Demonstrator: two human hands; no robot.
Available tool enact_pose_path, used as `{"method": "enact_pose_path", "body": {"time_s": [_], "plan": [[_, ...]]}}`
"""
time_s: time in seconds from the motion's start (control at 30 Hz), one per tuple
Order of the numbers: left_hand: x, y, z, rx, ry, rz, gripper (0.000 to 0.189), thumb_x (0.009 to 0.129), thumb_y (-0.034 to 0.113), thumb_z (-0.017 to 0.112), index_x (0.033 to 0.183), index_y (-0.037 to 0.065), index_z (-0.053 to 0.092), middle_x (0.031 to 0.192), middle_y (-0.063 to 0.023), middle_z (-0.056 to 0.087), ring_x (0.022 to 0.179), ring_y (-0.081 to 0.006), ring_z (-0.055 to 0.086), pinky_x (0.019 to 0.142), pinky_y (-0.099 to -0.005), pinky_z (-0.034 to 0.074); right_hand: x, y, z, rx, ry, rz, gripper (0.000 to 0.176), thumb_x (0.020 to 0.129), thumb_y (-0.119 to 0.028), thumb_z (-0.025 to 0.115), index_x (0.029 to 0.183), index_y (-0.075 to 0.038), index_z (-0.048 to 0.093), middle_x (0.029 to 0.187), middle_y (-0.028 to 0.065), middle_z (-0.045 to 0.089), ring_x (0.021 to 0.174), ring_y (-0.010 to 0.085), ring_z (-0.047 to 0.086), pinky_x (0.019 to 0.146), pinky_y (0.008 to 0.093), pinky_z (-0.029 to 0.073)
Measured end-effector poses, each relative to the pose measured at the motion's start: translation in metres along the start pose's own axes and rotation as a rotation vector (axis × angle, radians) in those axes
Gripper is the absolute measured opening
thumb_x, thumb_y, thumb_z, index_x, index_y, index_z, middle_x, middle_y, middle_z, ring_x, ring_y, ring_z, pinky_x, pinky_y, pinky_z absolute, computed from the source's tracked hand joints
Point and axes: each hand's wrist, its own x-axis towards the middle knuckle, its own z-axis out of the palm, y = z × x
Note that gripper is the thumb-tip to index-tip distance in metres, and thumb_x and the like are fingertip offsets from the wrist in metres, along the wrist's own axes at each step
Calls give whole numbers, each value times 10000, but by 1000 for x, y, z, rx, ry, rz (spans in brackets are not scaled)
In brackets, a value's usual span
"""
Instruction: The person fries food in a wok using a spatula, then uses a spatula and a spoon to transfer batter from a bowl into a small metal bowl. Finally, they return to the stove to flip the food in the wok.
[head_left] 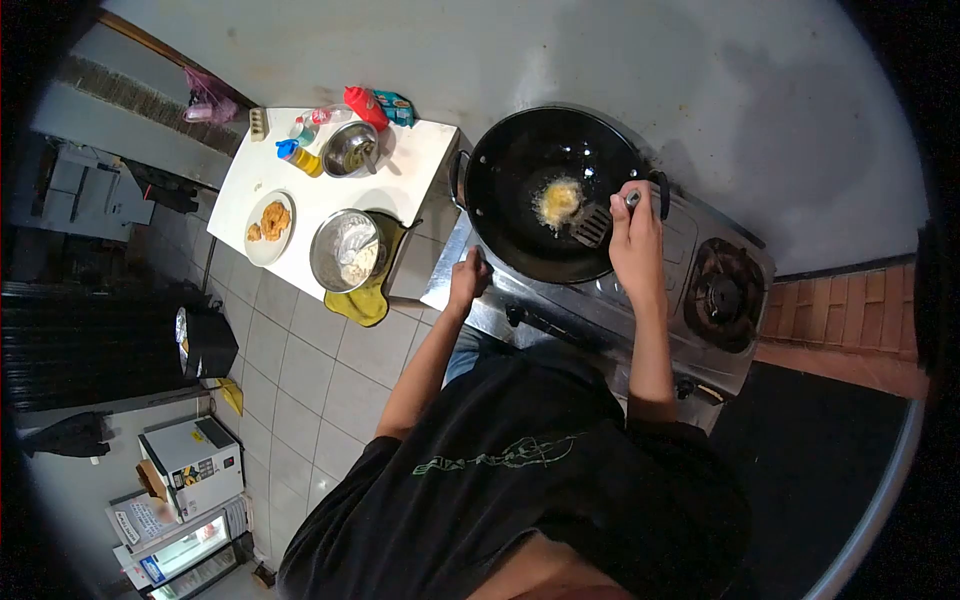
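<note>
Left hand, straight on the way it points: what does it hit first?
Likely the wok, at its near rim: the left hand sits at the stove edge, pointing into it. Touching or not, unclear. Right hand holds the spatula.

To my left stood a white tabletop (420,160) carrying a plate (262,250) of fried pieces, a steel bowl (316,255) of flour and a smaller steel pot (345,150). A yellow cloth (365,302) hung off its near edge. The spare burner (722,293) lay at the right.

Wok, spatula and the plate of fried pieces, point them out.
wok (515,175): head view, bare inner wall at left.
spatula (592,228): head view, slotted blade.
plate (268,253): head view, bare lower part.
</note>
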Motion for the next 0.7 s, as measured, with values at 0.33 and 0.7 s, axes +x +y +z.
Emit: {"method": "enact_pose_path", "body": {"time_s": [0.33, 0.7], "plan": [[-5, 4, 5, 44, 54, 66, 591, 927, 498, 385, 484, 109, 414, 430, -3, 362, 340, -119, 334, 349, -276, 227, -2, -4, -2, 50, 16, 52, 174, 954, -208, 440, 993, -39, 433, 820, 211, 534, 796, 440, 536, 701, 441, 428], [-5, 3, 4, 43, 28, 46, 583, 931, 491, 379, 503, 99, 437, 439, -15, 393, 341, -123, 351, 344, -275, 235, -1, 0, 0, 53, 35, -1, 178, 950, -204, 449, 1004, -36, 431, 840, 218, 548, 804, 450, 542, 694, 445, 429]]}}
